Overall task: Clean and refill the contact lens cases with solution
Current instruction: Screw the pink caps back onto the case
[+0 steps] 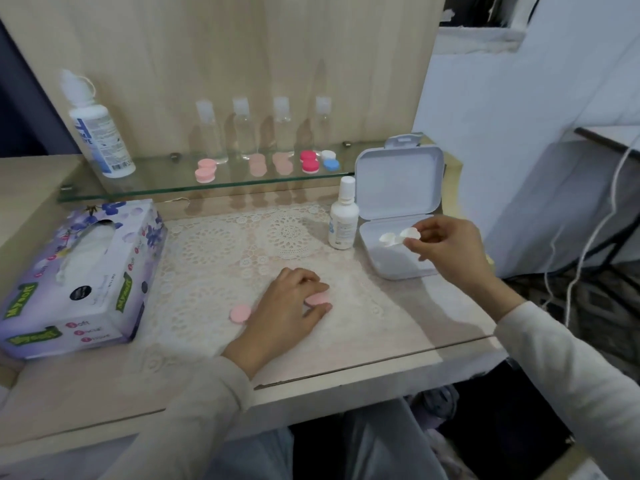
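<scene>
Where the pale wooden bench (398,344) meets its panelled back, a glass shelf (156,185) carries a large solution bottle (100,133) at the left, four small clear bottles (246,129) in a row, and capped lens cases (309,161) in pink, red, white and blue before them; a lace mat (214,244) covers the middle of the bench; a flowered tissue box (76,271) stands at its left side, and at the right stands an open white box (398,188) with its lid upright, a small solution bottle (343,216) just beside it; past the bench's right end the floor is dark and white cables (588,237) hang; the mat's bare stretch runs between tissue box and white box, down to the front edge; the right hand (446,247) hovers over the white box's tray, its fingers (412,242) pinching a white lens case (393,238); the left hand (287,306) rests on the mat, thumb and curled fingertips gripping a pink round piece (317,298); a second pink disc (240,313) lies just left of that hand; whether the two join under the palm cannot be told.
</scene>
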A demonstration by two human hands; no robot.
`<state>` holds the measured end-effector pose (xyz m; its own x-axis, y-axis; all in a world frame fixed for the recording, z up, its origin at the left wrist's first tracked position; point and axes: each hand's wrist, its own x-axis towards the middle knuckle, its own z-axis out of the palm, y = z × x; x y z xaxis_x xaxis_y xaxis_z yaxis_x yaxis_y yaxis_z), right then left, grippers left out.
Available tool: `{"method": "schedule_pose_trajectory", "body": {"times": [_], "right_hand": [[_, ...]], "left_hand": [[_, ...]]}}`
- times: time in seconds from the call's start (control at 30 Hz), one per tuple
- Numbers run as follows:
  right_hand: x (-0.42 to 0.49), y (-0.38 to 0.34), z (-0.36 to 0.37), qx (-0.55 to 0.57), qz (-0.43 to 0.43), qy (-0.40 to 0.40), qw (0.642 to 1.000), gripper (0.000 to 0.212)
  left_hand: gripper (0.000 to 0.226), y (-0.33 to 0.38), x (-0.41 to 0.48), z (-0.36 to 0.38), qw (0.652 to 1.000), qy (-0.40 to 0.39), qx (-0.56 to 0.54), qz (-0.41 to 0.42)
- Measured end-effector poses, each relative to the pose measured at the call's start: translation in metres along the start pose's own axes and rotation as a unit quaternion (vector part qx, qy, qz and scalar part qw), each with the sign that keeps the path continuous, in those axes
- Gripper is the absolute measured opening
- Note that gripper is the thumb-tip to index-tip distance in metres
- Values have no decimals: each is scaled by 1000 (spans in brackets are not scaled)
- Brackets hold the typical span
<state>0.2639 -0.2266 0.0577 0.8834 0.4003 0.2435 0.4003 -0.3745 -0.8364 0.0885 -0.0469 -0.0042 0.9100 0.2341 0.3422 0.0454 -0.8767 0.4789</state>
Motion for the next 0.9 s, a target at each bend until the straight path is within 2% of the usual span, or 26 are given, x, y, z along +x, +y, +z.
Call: {"method": "schedule_pose_trajectory", "body": {"times": [0.07,0.17,0.33,0.5,0.73,0.9], "right_hand": [[10,6,-7,-17,1,7,1000,19],[19,10,-13,-71,-24,20,997,20],[23,5,-12,-182,-166,5,969,14],[27,6,-10,-252,-269,-17,929,21],[29,8,-8,-298,-302,-11,906,26],[26,7,-5,-302,-311,-12,901,27]], "left_hand": [[54,-1,-1,5,1000,6,0,0],[57,-2,-2,7,1000,12,-10,-3],[57,-2,-3,6,999,16,-28,0],[60,-2,-3,6,999,17,-32,-6],[43,-2,-4,6,999,16,-29,-7],[42,-2,-4,7,999,23,-31,-2]]}}
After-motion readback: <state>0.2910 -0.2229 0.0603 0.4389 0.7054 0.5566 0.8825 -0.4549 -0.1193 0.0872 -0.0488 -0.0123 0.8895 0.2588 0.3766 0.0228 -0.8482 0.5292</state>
